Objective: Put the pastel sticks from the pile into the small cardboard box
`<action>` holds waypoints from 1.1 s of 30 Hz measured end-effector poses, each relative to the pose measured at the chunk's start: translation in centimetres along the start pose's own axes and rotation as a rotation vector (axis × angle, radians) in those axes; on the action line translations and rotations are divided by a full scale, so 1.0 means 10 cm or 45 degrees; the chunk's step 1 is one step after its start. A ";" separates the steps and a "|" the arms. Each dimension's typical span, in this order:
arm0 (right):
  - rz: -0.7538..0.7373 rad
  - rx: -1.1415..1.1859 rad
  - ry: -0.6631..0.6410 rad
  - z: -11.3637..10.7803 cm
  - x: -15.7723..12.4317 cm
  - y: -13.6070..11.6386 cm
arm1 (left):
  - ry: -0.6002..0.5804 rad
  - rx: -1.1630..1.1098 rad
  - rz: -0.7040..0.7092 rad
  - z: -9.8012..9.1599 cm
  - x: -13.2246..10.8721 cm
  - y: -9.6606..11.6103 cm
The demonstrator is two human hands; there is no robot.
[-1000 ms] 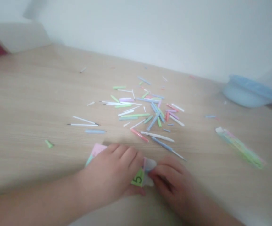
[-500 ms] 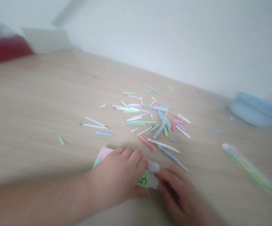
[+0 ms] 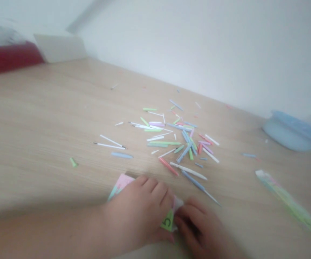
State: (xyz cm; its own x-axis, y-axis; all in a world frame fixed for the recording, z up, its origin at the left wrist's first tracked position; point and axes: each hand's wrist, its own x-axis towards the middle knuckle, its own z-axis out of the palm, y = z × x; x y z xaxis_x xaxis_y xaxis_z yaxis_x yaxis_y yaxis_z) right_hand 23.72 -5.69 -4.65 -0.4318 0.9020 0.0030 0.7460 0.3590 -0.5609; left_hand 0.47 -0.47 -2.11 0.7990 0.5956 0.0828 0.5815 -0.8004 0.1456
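Left hand pressed down, fingers together on pink paper; right hand curled, seemingly pinching white corner beside green "5" patch. Hands closer than moments ago, patch more covered. Paper on near part of table, below scattered coloured strips.

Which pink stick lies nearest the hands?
The coral-pink stick at the front of the pile, above the left hand; other pink ones lie farther back.

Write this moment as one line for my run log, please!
left hand: on pink-and-green paper | right hand: pinching paper edge | nearby: thin coloured sticks, blue bowl | surface: wooden table
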 end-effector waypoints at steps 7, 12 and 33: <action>0.044 -0.096 0.035 0.09 -0.01 -0.02 | 0.036 0.037 0.094 0.04 -0.01 0.02; 0.072 -0.068 0.056 0.06 0.02 0.00 | 0.054 0.033 0.100 0.03 -0.02 0.01; -0.041 -0.233 0.304 -0.65 2.00 0.35 | -0.025 -0.010 -0.036 0.09 0.07 -0.08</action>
State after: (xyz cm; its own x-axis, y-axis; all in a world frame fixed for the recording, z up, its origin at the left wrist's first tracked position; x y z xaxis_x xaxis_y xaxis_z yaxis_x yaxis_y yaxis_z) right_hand 21.00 15.13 -1.13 -0.3411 0.9127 0.2251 0.8222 0.4057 -0.3993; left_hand 0.70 0.54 -3.04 0.7850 0.6166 0.0593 0.6030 -0.7825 0.1553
